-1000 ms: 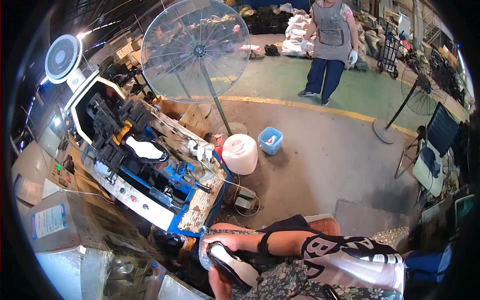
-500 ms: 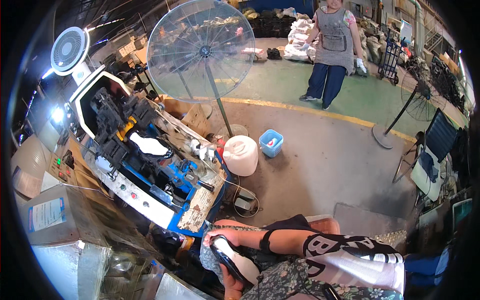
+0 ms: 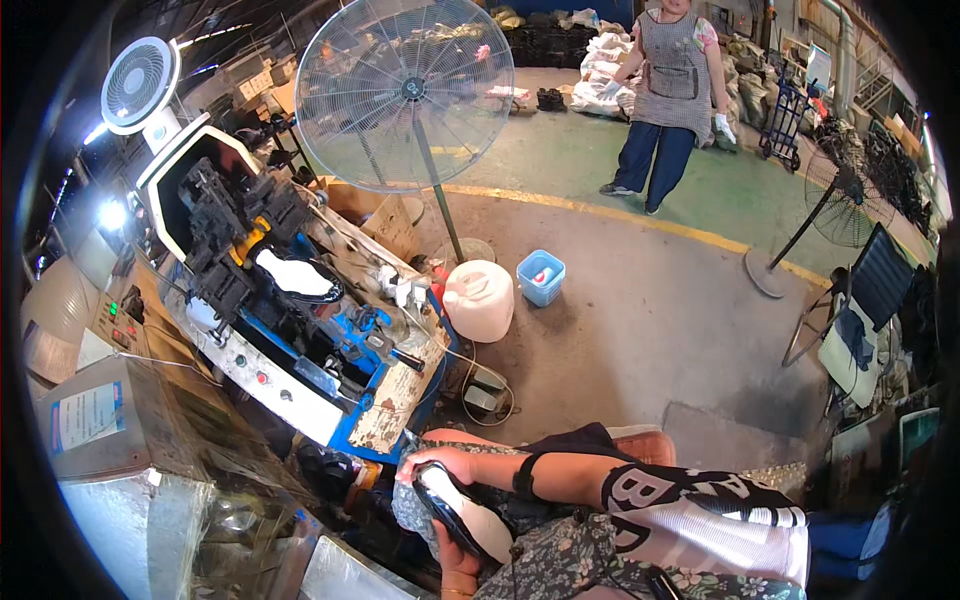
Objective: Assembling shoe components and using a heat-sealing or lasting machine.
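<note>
Low in the picture, both my hands hold a black shoe [image 3: 480, 530] over the floral cloth on my lap, its white underside facing up. My right hand [image 3: 446, 464] closes round the upper end of the shoe, its forearm coming in from the right with a dark band on it. My left hand [image 3: 456, 558] grips the shoe's side from below, a thin bracelet at its wrist. A similar shoe [image 3: 296, 274], white underside up, sits clamped in the shoe machine [image 3: 310, 405] ahead to the left, apart from my hands.
A large stand fan [image 3: 412, 90] rises behind the machine. A white plastic jug [image 3: 479, 300] and a blue bucket [image 3: 541, 280] stand on the floor. Across the yellow line stands a person [image 3: 672, 85]. A chair [image 3: 862, 320] and another fan [image 3: 848, 190] are at right, a metal cabinet [image 3: 110, 500] at left.
The view has shifted slightly. Both hands keep hold of the shoe, which is in nearly the same pose. The shoe in the machine stays put.
</note>
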Tool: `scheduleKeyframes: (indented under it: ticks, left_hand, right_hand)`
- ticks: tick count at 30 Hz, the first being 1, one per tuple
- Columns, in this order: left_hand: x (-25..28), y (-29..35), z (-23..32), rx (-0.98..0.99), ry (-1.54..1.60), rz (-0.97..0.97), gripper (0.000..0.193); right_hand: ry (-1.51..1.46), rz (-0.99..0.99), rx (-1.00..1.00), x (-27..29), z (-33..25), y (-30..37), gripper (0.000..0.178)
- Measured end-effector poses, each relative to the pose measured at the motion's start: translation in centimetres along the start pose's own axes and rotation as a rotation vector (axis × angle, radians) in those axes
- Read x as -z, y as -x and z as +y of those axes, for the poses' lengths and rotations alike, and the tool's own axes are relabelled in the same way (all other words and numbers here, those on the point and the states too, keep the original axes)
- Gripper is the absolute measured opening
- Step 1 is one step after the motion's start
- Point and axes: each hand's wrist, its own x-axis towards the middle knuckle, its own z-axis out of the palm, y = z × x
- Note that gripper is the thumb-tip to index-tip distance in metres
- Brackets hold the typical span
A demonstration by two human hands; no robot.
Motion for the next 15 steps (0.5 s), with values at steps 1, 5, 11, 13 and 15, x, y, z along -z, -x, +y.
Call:
scheduleKeyframes:
  ticks: [1,5,11,13,15]
  left_hand:
    - [-0.1,0.1,0.0,-0.001,-0.002,0.0,0.072]
    - [-0.4,0.2,0.1,0.016,0.001,-0.021,0.073]
    - [-0.1,0.2,0.0,-0.026,-0.06,-0.006,0.073]
    - [0.5,-0.3,-0.1,0.021,-0.021,-0.006,0.073]
    - [1.3,-0.3,-0.2,0.026,-0.015,-0.006,0.074]
  right_hand:
    - [0.022,0.004,-0.009,-0.1,-0.2,0.1,0.033]
    - [0.005,0.013,-0.056,-0.4,-0.6,0.3,0.032]
    - [-0.08,0.053,-0.087,-0.5,-0.1,0.3,0.031]
    - [0.004,0.034,-0.054,-0.3,-0.4,0.4,0.031]
    - [-0.042,0.048,-0.073,-0.6,-0.1,0.3,0.031]
